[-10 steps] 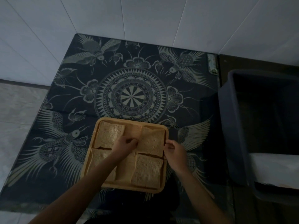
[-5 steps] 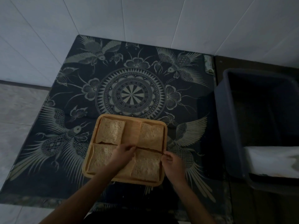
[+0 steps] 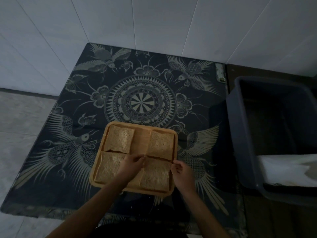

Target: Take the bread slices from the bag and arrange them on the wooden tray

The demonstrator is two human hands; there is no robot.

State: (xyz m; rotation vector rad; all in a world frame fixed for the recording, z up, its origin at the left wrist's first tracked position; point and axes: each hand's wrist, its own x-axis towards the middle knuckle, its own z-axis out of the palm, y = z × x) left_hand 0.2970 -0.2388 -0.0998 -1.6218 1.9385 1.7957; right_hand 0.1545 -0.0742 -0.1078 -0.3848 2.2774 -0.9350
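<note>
nearest, two bare forearms reach in from the bottom edge over the dark patterned cloth [image 3: 77,152] that covers the table. both hands sit at the near right slice [image 3: 156,176] on the wooden tray [image 3: 100,158]: the left hand [image 3: 132,166] has its fingertips drawn together at that slice's far left corner, and the right hand [image 3: 181,173] pinches at its far right corner by the tray's right rim; how firmly either grips the bread i cannot tell in this dim light. the tray lies flat on the cloth, close to the table's near edge, with four bread slices in two rows of two. the near left slice [image 3: 109,166] is partly hidden by the left wrist. behind it lies the far left slice [image 3: 120,140], and the far right slice [image 3: 161,143] is beside that, with a strip of bare wood between the two columns. further off, the cloth shows a round medallion with birds and flowers around it. to the right, off the cloth, stands a dark plastic tub [image 3: 240,138] with something pale and crumpled [image 3: 283,169] inside its near end. white wall tiles [image 3: 154,23] rise beyond the table.
</note>
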